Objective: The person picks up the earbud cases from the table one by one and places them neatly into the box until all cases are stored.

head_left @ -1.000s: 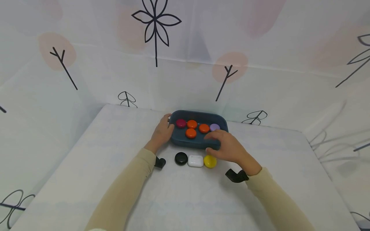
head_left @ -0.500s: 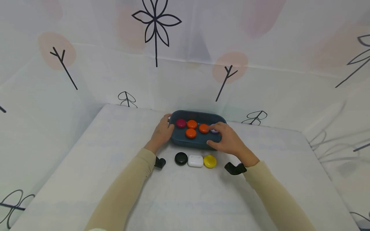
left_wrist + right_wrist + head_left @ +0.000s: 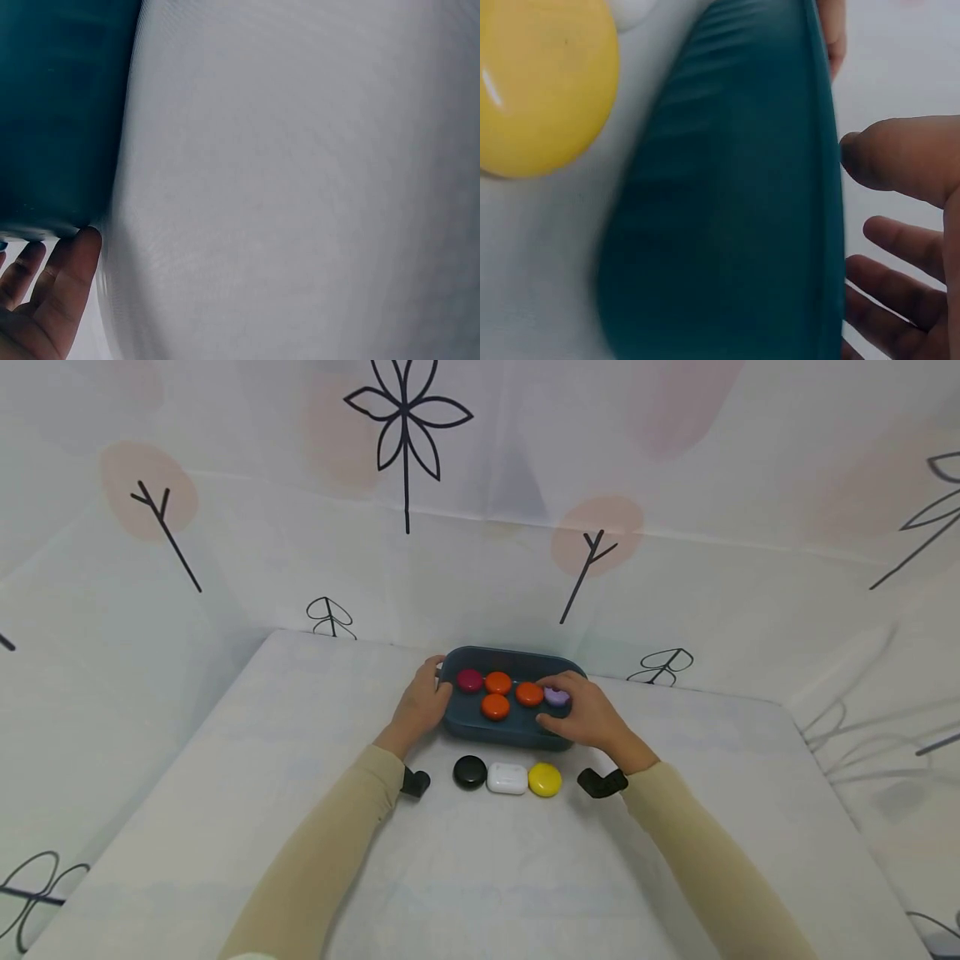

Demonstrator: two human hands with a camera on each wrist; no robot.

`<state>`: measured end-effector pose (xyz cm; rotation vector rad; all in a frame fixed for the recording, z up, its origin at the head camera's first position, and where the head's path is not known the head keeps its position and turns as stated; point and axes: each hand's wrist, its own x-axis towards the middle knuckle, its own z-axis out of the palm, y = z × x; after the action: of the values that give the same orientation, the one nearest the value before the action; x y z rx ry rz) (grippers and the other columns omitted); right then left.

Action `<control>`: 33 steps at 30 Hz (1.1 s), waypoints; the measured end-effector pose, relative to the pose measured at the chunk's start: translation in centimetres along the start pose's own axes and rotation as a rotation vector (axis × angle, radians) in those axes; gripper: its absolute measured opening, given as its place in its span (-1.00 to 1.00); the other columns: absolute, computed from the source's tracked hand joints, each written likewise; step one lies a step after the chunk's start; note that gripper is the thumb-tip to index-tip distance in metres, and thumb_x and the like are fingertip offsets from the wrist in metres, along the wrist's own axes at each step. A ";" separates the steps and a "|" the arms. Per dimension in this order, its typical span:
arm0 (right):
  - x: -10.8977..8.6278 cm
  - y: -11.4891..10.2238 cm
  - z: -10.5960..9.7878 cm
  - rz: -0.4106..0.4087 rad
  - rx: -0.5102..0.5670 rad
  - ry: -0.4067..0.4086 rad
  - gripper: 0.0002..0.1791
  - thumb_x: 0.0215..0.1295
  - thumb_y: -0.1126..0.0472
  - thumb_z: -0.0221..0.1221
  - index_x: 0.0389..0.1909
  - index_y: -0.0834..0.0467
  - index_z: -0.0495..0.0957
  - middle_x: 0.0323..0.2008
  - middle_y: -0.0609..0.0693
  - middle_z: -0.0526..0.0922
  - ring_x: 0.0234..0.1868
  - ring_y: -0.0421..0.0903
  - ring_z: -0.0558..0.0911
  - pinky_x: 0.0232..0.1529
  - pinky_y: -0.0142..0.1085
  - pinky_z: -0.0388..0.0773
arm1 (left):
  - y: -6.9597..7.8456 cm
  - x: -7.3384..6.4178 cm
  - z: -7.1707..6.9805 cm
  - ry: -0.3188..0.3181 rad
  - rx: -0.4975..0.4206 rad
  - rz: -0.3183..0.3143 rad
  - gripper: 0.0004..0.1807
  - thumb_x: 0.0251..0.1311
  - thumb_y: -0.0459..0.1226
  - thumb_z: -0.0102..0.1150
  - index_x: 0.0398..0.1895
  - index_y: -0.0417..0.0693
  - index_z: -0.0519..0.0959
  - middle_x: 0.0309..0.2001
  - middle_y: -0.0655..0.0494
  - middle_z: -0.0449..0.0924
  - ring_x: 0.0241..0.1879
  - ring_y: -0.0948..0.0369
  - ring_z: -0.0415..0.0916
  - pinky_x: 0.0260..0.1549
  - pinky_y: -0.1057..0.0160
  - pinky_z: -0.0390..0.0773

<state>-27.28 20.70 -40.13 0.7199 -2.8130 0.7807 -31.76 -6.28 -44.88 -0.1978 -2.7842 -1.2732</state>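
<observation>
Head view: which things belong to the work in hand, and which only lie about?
Likely the work: blue tray, held by left hand; purple disc, near right hand; red disc, orange discs inside.
Perhaps lying about: black disc, white block, yellow disc.

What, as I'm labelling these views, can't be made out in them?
Head: part of the lilac piece, covered by the right hand; contact unclear.
Left wrist: part of the left hand, cut off by the left and bottom edges.
Right wrist: what lies in the blue tray, hidden by its wall; most of the white piece, cut off by the top edge.
</observation>
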 end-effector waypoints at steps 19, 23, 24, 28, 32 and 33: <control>2.8 1.2 1.6 0.052 -0.068 -0.074 -0.42 -0.05 -0.01 0.21 0.04 0.12 0.41 -0.02 0.05 0.45 -0.03 0.02 0.43 0.00 -0.08 0.37 | 0.0 0.0 0.1 -0.003 0.014 0.004 -0.44 0.13 -0.19 -0.24 0.27 0.05 0.07 0.11 0.01 0.30 0.07 0.12 0.32 0.06 0.10 0.30; 3.4 1.5 2.1 0.068 -0.078 -0.086 -0.41 -0.05 -0.02 0.21 0.06 0.12 0.40 0.00 0.04 0.45 -0.04 0.00 0.44 -0.02 -0.10 0.39 | 0.1 -0.1 -0.1 -0.003 0.016 0.003 -0.44 0.13 -0.19 -0.24 0.27 0.05 0.07 0.12 0.01 0.29 0.08 0.12 0.32 0.06 0.10 0.30; 3.5 1.5 2.2 0.071 -0.076 -0.090 -0.41 -0.05 -0.01 0.21 0.06 0.12 0.40 0.01 0.05 0.45 -0.04 0.00 0.44 -0.02 -0.09 0.39 | 0.2 -0.1 -0.1 -0.002 0.016 0.003 -0.44 0.13 -0.19 -0.23 0.26 0.05 0.07 0.12 0.00 0.29 0.08 0.12 0.32 0.07 0.10 0.29; 4.1 1.7 2.5 0.089 -0.084 -0.102 -0.41 -0.05 0.01 0.22 0.05 0.12 0.41 0.03 0.06 0.45 -0.02 -0.01 0.44 0.01 -0.10 0.38 | 0.3 -0.1 -0.2 -0.006 0.022 -0.002 -0.44 0.13 -0.19 -0.24 0.27 0.05 0.07 0.12 0.00 0.29 0.09 0.11 0.31 0.08 0.10 0.28; 4.5 1.8 2.8 0.119 -0.098 -0.124 -0.42 -0.05 0.01 0.22 0.05 0.12 0.41 0.03 0.06 0.45 0.00 -0.02 0.43 0.03 -0.12 0.36 | 0.4 -0.2 -0.3 -0.018 0.014 -0.011 -0.43 0.14 -0.19 -0.23 0.27 0.06 0.06 0.13 -0.01 0.28 0.11 0.11 0.29 0.10 0.09 0.27; 4.5 1.9 2.8 0.132 -0.098 -0.129 -0.42 -0.05 0.01 0.22 0.05 0.11 0.41 0.03 0.06 0.45 0.00 -0.02 0.43 0.03 -0.12 0.37 | 0.4 -0.2 -0.3 -0.020 0.011 -0.014 -0.43 0.14 -0.18 -0.23 0.27 0.06 0.06 0.14 0.00 0.28 0.11 0.11 0.29 0.10 0.09 0.26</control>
<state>-32.15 18.78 -42.27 0.5951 -3.0160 0.6314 -31.55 -6.27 -44.45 -0.1918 -2.8133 -1.2650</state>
